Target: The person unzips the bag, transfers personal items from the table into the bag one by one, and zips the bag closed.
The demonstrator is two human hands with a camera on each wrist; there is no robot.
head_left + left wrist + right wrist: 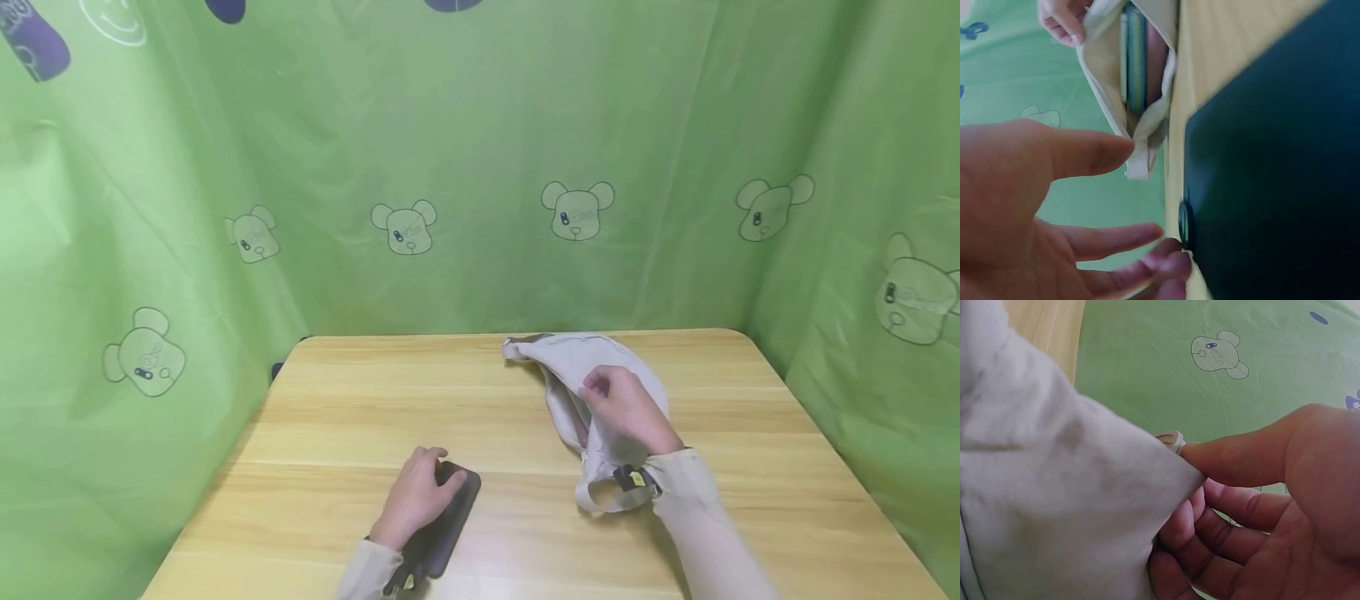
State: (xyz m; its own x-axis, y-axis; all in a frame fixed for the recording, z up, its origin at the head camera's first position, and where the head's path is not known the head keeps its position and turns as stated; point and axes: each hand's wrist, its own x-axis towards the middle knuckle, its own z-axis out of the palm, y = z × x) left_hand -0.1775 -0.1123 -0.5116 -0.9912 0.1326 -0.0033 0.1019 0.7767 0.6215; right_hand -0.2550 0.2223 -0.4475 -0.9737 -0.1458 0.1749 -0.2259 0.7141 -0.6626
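Observation:
A pale waist bag (615, 358) lies towards the back right of the table, its mouth spread apart. With thumb and fingers my right hand (624, 407) pinches the fabric edge of that bag, seen close up in the right wrist view. Inside the bag, a teal-edged item (1137, 62) and a pinkish item (1155, 59) show in the left wrist view; their kind cannot be told. Over a black phone (459, 521) near the front is my left hand (417, 497), thumb and fingers apart. Its fingertips are by the phone's edge, beside a small round ring; contact is unclear.
The wooden table (360, 408) has rounded back corners. A green printed curtain (480, 275) encloses the back and both sides. A strap loop (600, 500) of the bag lies near my right wrist.

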